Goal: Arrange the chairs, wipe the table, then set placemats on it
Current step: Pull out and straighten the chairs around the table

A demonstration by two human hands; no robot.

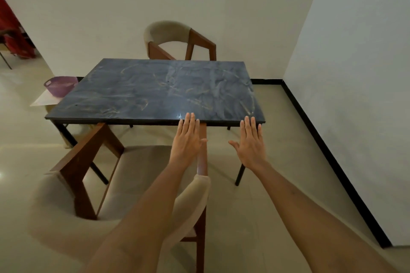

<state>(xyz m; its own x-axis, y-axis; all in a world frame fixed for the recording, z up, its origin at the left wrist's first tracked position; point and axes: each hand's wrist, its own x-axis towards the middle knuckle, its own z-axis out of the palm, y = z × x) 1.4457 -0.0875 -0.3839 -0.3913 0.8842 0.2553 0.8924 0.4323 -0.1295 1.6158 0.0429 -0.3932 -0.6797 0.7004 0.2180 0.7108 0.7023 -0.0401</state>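
Floor [277, 195]: bare tile runs to your right of the table, as far as the black skirting along the wall.
Tabletop [155, 88]: dark blue marble slab with nothing lying on it; its near edge faces you.
Near chair [124, 186]: its arms point at the near edge, left of centre, under your left forearm.
Far chair [177, 39]: it stands at the far edge, against the wall.
Basket [60, 86]: purple, beyond the tabletop's left edge.
Left hand [187, 139]: your fingers are spread flat and hold nothing, the tips at the near edge.
Right hand [250, 142]: likewise flat and unladen, near the right corner.
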